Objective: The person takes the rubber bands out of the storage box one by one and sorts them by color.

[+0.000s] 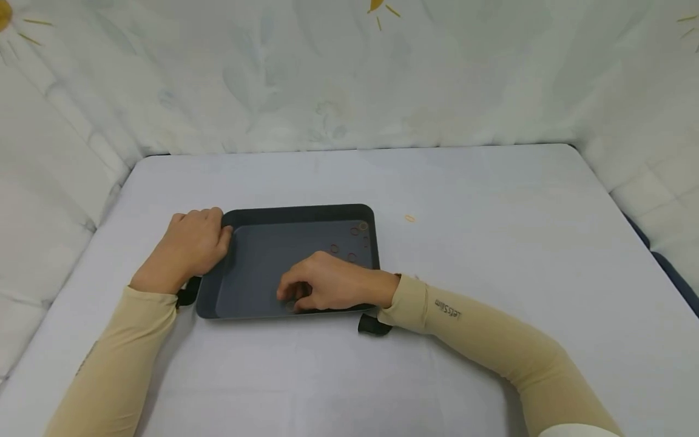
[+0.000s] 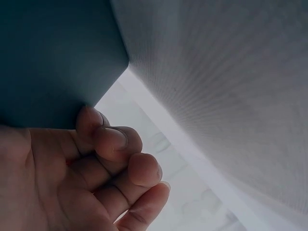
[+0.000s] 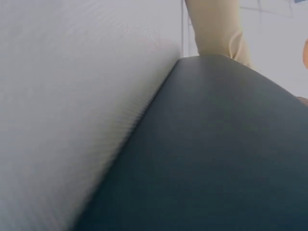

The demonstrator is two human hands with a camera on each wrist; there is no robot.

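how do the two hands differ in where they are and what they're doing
The left hand sits at the tray's far left corner, thumb over the rim, fingers curled outside it. The right hand reaches inside the tray near its front edge, fingertips bent down on the floor, apparently on a small ring I can't make out clearly. Both wear tan sleeves and touch the tray.

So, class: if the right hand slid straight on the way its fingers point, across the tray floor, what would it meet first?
The right hand points left across the dark tray; it would probably meet the tray's left wall, where the left hand grips the rim. Depth is uncertain.
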